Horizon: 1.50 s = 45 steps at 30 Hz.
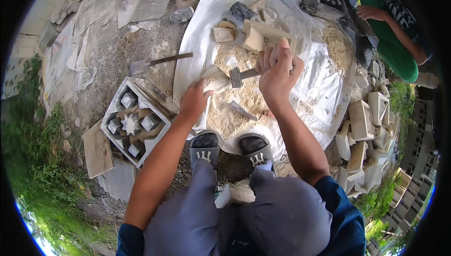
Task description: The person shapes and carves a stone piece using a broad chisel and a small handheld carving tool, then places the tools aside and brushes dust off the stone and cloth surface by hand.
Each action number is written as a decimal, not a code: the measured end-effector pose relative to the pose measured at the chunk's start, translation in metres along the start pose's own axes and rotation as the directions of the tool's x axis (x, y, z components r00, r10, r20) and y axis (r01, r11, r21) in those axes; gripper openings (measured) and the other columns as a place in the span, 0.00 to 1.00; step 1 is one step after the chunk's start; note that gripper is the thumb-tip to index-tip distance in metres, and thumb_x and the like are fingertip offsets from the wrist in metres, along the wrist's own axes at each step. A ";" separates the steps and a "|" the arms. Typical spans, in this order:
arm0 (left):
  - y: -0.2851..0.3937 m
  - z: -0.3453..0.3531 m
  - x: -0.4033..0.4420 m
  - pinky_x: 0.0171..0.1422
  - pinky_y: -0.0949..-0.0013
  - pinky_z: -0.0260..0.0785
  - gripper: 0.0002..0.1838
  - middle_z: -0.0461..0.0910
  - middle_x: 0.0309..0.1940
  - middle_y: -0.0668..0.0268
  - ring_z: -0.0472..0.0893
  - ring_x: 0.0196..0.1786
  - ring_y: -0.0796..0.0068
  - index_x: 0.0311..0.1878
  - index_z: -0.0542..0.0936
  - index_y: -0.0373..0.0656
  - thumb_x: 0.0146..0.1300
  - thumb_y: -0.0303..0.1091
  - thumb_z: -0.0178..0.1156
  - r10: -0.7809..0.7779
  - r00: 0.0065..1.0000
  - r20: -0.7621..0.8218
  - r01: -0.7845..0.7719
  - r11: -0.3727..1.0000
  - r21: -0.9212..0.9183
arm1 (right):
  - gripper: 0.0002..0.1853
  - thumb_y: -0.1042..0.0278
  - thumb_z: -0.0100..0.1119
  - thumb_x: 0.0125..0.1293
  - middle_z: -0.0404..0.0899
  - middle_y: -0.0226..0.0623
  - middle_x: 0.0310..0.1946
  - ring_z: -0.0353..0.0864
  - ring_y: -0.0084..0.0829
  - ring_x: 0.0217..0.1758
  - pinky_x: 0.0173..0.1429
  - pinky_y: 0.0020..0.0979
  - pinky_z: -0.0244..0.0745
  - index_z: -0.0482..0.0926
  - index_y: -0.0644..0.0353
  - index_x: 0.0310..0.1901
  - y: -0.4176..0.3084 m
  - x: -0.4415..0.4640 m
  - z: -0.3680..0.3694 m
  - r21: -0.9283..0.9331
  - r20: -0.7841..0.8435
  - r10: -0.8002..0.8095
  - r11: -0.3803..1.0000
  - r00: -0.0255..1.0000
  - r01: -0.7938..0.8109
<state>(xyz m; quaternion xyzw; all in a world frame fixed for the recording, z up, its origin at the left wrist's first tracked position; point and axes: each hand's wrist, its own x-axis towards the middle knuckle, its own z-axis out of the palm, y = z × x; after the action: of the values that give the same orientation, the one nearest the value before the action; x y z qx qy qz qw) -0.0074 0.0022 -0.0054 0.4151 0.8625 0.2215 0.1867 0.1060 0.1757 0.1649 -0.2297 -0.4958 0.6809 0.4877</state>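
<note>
My right hand [281,70] is wrapped round the handle of a small hammer [236,77], thumb up along the grip. Its metal head is just right of a pale stone piece [216,81]. My left hand [193,100] grips that piece at its left side, its fingertips partly hidden. Beneath both hands lies sandy debris [237,117] with pale chips on a white sheet [193,52]. A flat metal blade [243,110] rests on the debris nearer my feet. Beyond my right hand stands a larger pale block [256,38].
A patterned mould [136,121] with a star-shaped centre lies at left, below another hammer [162,60]. A dark-headed mallet [243,11] is at the back. Cut blocks [361,120] are piled at right. Another person's hand [369,13] shows at upper right.
</note>
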 end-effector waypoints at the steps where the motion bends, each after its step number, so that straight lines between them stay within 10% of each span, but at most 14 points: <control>1: 0.001 -0.001 -0.003 0.60 0.52 0.72 0.27 0.79 0.55 0.43 0.79 0.56 0.44 0.60 0.74 0.32 0.64 0.40 0.64 -0.002 1.000 0.017 0.002 1.000 0.005 | 0.27 0.61 0.46 0.77 0.53 0.24 0.11 0.46 0.19 0.14 0.20 0.29 0.42 0.54 0.53 0.17 -0.010 0.001 0.003 0.018 -0.036 0.069 0.997 0.997 -0.069; 6: 0.005 -0.009 0.000 0.61 0.52 0.72 0.30 0.78 0.57 0.45 0.78 0.59 0.46 0.64 0.71 0.33 0.66 0.43 0.63 -0.083 0.991 0.102 0.075 0.994 0.073 | 0.28 0.63 0.44 0.79 0.54 0.24 0.11 0.49 0.16 0.14 0.20 0.26 0.44 0.57 0.54 0.15 -0.038 -0.010 -0.003 0.151 0.021 -0.138 0.979 0.990 0.134; 10: 0.004 -0.010 0.007 0.60 0.53 0.72 0.28 0.79 0.55 0.43 0.79 0.56 0.43 0.62 0.73 0.32 0.65 0.40 0.64 0.002 1.000 0.000 -0.002 0.997 0.080 | 0.29 0.60 0.43 0.79 0.52 0.23 0.10 0.45 0.19 0.13 0.19 0.27 0.41 0.56 0.53 0.15 0.034 -0.010 0.005 -0.225 0.089 -0.198 0.951 0.976 0.213; 18: 0.003 -0.009 -0.002 0.60 0.51 0.71 0.26 0.79 0.54 0.44 0.79 0.56 0.44 0.60 0.74 0.33 0.65 0.41 0.63 -0.002 1.000 0.001 0.002 0.999 0.033 | 0.27 0.59 0.47 0.78 0.52 0.25 0.12 0.47 0.19 0.15 0.21 0.28 0.40 0.55 0.54 0.17 -0.013 -0.010 0.002 0.070 0.059 -0.061 0.996 0.996 0.057; 21: -0.001 -0.005 -0.001 0.60 0.51 0.71 0.26 0.80 0.53 0.45 0.79 0.56 0.43 0.60 0.74 0.33 0.65 0.40 0.64 0.035 0.999 -0.016 -0.034 0.999 0.028 | 0.28 0.58 0.47 0.78 0.53 0.24 0.12 0.46 0.17 0.15 0.21 0.28 0.40 0.55 0.54 0.17 0.036 -0.014 0.002 -0.237 0.091 -0.092 0.965 0.992 0.111; 27: -0.006 -0.006 -0.003 0.62 0.52 0.70 0.26 0.78 0.55 0.43 0.78 0.58 0.45 0.60 0.74 0.33 0.65 0.41 0.63 0.035 0.999 -0.017 -0.035 0.999 -0.006 | 0.28 0.59 0.46 0.79 0.54 0.23 0.12 0.48 0.18 0.14 0.19 0.27 0.41 0.56 0.53 0.17 -0.015 0.004 0.010 0.023 -0.056 -0.023 0.999 0.998 0.024; 31: -0.005 -0.005 -0.001 0.62 0.52 0.70 0.26 0.78 0.56 0.43 0.78 0.58 0.45 0.61 0.73 0.32 0.65 0.40 0.63 0.059 0.998 -0.034 -0.058 0.998 0.024 | 0.27 0.57 0.43 0.80 0.55 0.22 0.13 0.52 0.16 0.16 0.21 0.25 0.47 0.58 0.54 0.18 0.058 -0.006 -0.005 -0.354 0.017 -0.168 0.921 0.986 0.163; 37: -0.002 -0.007 -0.007 0.62 0.53 0.70 0.28 0.78 0.56 0.43 0.78 0.58 0.45 0.63 0.72 0.31 0.65 0.40 0.63 -0.012 0.999 0.035 0.012 1.000 0.007 | 0.28 0.58 0.46 0.79 0.55 0.22 0.13 0.50 0.16 0.15 0.20 0.26 0.44 0.54 0.53 0.17 -0.009 0.009 0.017 -0.047 -0.099 -0.068 0.997 0.993 0.063; 45: -0.003 -0.003 -0.003 0.61 0.52 0.71 0.26 0.79 0.54 0.43 0.78 0.57 0.44 0.61 0.73 0.31 0.65 0.40 0.63 0.043 0.999 -0.010 -0.043 0.999 0.015 | 0.26 0.59 0.43 0.80 0.58 0.22 0.14 0.53 0.15 0.15 0.20 0.25 0.47 0.60 0.55 0.19 0.032 0.018 0.009 -0.269 -0.010 -0.083 0.960 0.997 0.077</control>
<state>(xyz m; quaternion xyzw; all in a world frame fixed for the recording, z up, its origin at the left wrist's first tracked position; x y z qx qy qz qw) -0.0096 -0.0027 -0.0040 0.4338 0.8559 0.2211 0.1743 0.0776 0.1866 0.1426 -0.2805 -0.5871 0.5848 0.4844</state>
